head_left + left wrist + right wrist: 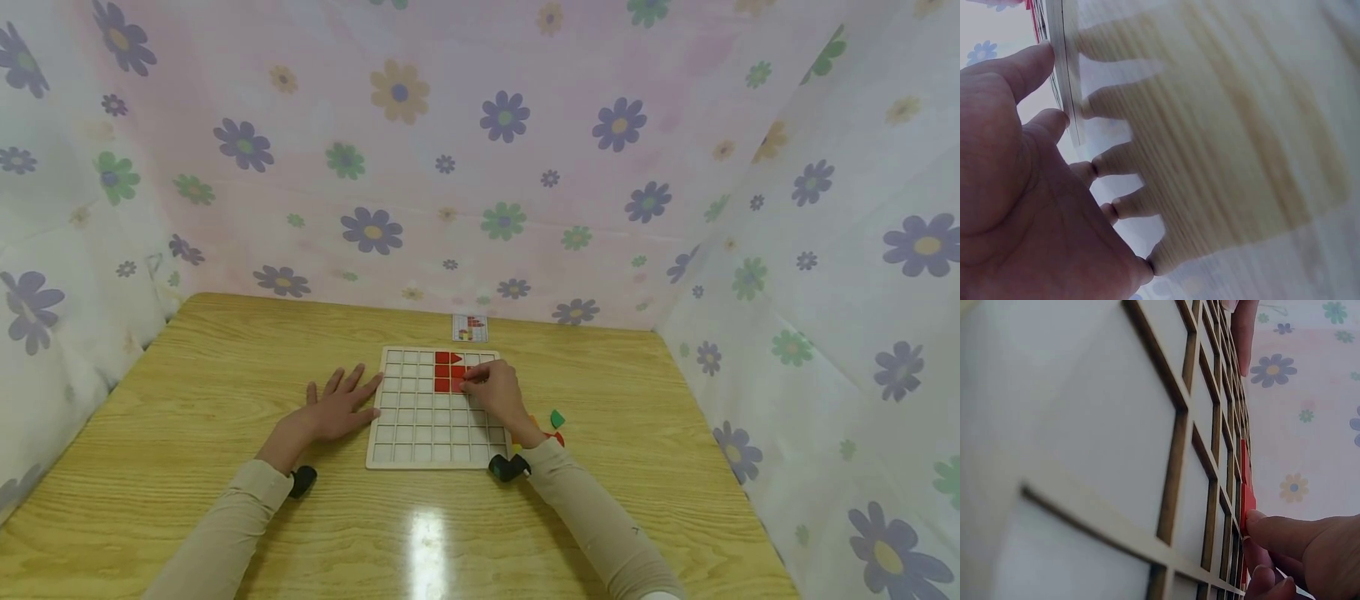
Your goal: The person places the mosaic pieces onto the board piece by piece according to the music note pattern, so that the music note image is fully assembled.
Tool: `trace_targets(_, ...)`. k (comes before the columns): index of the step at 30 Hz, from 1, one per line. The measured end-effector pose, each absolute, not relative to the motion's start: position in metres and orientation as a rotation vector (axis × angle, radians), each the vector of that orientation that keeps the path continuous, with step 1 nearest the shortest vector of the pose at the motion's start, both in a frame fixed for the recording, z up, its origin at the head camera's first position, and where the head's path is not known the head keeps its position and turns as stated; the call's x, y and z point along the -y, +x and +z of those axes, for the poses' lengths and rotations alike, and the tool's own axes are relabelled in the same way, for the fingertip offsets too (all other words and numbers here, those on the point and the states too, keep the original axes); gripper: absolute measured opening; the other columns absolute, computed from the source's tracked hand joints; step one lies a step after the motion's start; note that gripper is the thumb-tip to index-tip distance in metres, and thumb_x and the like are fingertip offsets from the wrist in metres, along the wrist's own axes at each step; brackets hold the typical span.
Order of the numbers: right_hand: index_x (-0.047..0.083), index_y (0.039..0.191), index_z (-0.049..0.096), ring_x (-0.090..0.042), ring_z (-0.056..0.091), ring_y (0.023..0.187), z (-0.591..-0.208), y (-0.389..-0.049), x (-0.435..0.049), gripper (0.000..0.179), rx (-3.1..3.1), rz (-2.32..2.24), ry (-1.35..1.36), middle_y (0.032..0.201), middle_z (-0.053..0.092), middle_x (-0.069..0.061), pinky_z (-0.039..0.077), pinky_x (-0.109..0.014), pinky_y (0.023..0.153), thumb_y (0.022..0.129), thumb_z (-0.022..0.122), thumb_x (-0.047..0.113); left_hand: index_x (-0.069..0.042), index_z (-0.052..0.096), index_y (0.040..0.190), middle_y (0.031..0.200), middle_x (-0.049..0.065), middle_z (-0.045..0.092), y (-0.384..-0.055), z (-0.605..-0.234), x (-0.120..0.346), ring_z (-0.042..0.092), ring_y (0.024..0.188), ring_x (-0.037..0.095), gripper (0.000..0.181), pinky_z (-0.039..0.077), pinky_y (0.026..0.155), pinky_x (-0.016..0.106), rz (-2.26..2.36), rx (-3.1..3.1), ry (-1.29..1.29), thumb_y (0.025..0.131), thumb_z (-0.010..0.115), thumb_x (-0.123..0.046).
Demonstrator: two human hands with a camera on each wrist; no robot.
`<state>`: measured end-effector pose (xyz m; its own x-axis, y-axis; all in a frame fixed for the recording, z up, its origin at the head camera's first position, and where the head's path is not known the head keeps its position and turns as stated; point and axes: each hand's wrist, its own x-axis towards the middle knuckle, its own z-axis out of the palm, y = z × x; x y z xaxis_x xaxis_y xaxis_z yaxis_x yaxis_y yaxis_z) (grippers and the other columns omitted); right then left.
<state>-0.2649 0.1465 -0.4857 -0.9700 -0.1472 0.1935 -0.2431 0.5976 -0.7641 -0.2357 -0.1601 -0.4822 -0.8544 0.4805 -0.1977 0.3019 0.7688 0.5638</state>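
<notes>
A white wooden grid board (pixel 405 433) lies on the table, with several red tiles (pixel 442 372) set in its upper cells, one with a pointed end. My right hand (pixel 498 393) is over the board's upper right part, thumb and fingertips pinching a red tile (pixel 1247 503) at the grid. The palm side of that hand hides some cells. My left hand (pixel 337 410) rests on the table with fingers spread. In the left wrist view, its thumb and a finger (pixel 1038 65) touch the board's side edge (pixel 1066 69).
Behind the board lies a small picture card (pixel 470 328) with red shapes. A green quarter-round piece (pixel 557 418) and red, orange and yellow pieces sit to the right, partly covered by my right wrist. Flowered cloth (pixel 465 167) walls surround the wooden table (pixel 225 350).
</notes>
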Motion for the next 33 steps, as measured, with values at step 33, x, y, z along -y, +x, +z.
trace_targets(33,-0.003,0.102,0.078,-0.027,0.072,0.082,-0.4837,-0.2658,-0.1561,0.014,2.716,1.442,0.356,0.094,0.076,-0.015,0.057,-0.031,0.067,0.093,0.075,0.007,-0.009,0.024,0.163,0.168,0.027,0.003,-0.2342,-0.4781,0.1570,-0.007,0.151,0.056,0.069,-0.011,0.108,0.081,0.722,-2.636,0.581,0.107,0.050,-0.041)
